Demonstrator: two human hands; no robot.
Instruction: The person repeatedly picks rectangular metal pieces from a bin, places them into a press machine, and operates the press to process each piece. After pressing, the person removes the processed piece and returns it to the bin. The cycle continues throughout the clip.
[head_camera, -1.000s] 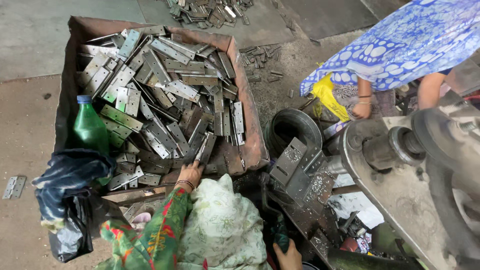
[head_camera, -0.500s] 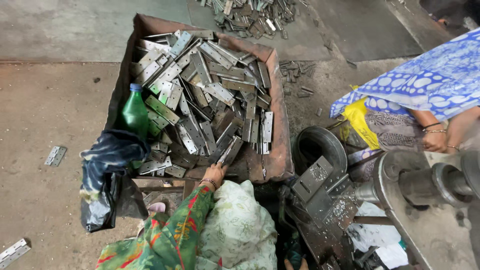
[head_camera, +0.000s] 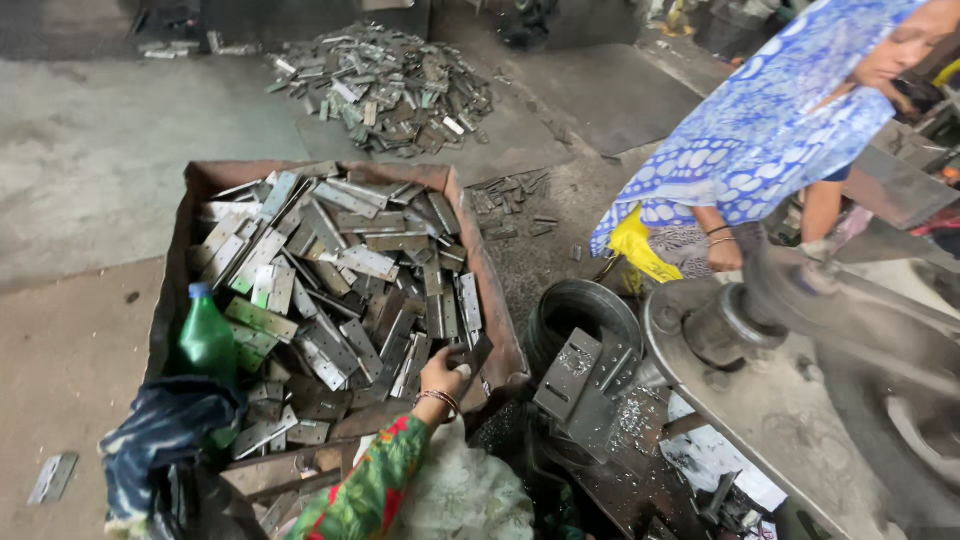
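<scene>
My left hand (head_camera: 443, 374), with bangles at the wrist and a red-green patterned sleeve, reaches into the near right corner of a rusty metal box (head_camera: 486, 285). Its fingers are closed on a dark flat metal plate (head_camera: 476, 354) at the box's edge. The box is heaped with several grey hinge-like metal plates (head_camera: 340, 265). My right hand is out of sight.
A green plastic bottle (head_camera: 207, 340) stands in the box's near left corner, above a dark blue cloth (head_camera: 165, 430). More plates lie heaped on the floor (head_camera: 385, 90). To the right are a black round tub (head_camera: 585, 312), a press machine (head_camera: 800, 330) and a co-worker in blue patterned cloth (head_camera: 760, 140).
My left hand has moved right along the box's near edge to its right corner and closed on a plate. The view has tilted up, showing the floor pile.
</scene>
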